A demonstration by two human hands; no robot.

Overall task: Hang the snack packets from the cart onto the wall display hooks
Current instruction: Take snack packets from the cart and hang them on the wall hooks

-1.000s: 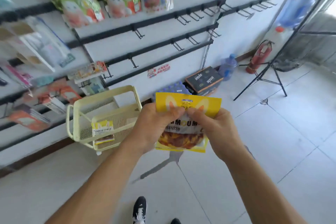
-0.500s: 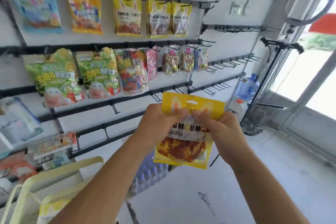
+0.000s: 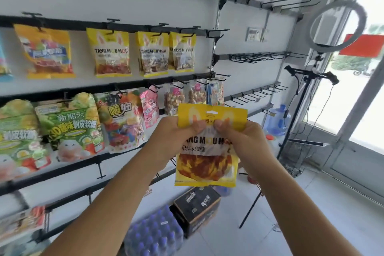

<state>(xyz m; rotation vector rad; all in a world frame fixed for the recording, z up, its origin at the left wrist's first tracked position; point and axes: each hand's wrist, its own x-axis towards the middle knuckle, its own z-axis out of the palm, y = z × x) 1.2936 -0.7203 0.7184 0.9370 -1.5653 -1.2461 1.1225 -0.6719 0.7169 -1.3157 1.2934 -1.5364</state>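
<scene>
Yellow plastic TANG MOU MOU snack packet [image 3: 207, 164] is held upright in mid-air, below and right of three matching yellow packets [image 3: 110, 52] hung on black wall hooks [image 3: 209, 33]. Left hand [image 3: 172, 139] pinches its top-left edge; right hand [image 3: 245, 141] pinches top-right.

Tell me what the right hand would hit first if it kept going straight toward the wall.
Likely the small clear snack bags hanging just beyond the yellow packet that the right hand holds; depth is hard to judge.
</scene>
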